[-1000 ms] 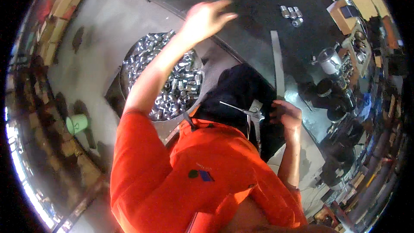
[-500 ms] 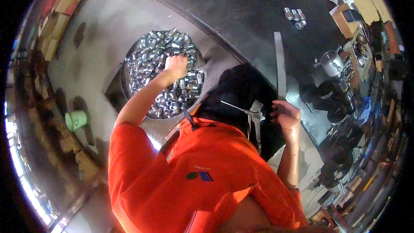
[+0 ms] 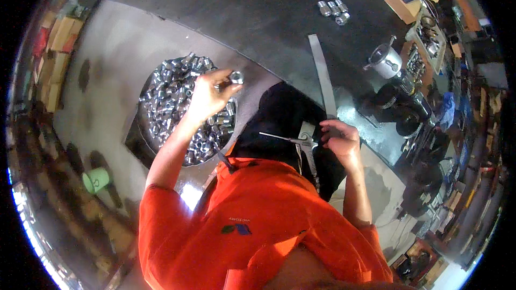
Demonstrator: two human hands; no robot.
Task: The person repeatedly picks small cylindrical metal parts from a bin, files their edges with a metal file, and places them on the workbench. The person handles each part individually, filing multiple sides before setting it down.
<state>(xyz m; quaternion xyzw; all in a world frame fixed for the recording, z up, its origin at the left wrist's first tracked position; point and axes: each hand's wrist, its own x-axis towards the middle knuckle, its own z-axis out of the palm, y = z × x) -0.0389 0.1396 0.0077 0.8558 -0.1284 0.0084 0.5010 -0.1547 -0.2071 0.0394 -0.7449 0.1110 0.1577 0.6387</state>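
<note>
With the left hand (image 3: 210, 95), has come up out of the round tub (image 3: 232, 140), half a second after reaching down among its loose fittings (image 3: 169, 96). Now holds one metal fitting (image 3: 236, 77) over the tub's upper right edge, pinched between thumb and fingertips, open bore in plain sight. Keeps the right hand (image 3: 342, 140) much as before, well to the right of the tub, fingers loosely curled; cannot tell whether grasping anything.

In the tub, a heap of short, hollow, silvery pieces, hard and glossy. Beyond the tub to the upper right, as before, four similar fittings (image 3: 334, 12) on a smooth dark tabletop (image 3: 252, 16). Right of the tub, a flat, pale strip (image 3: 322, 75), and a blow gun (image 3: 307, 146) with thin nozzle and ridged grip, against black cloth (image 3: 279, 108).

Reaches across the tub's lower part with the left forearm; bends the right elbow, forearm raised.
</note>
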